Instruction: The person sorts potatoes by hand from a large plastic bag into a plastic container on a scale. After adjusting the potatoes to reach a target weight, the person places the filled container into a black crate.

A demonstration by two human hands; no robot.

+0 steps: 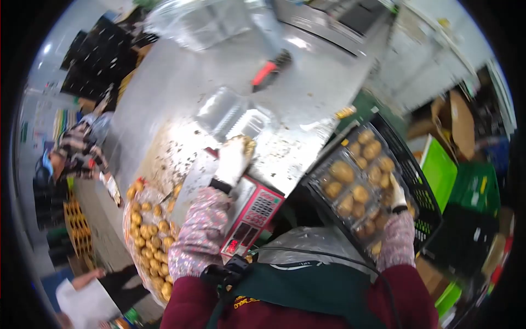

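Observation:
My left hand (233, 159), in a white glove, reaches over the table at the near edge of an open clear plastic clamshell box (224, 112). Its blurred fingers are curled around a tan lump that looks like a potato (249, 147). Below its wrist is a red-framed digital scale (253, 214) with lit red digits. My right hand (398, 193), also in a white glove, is closed at the right edge of a clear plastic pack of potatoes (378, 175). Several such packs fill a black crate (430, 200). Part of this hand's fingers is hidden.
A bag of loose potatoes (150, 236) lies left of the scale. On the metal table (164, 98), strewn with dirt, lie a red-and-black tool (268, 71) and plastic-wrapped containers (200, 22). A person (82, 142) stands across on the left. Green crates (476, 186) stand at the right.

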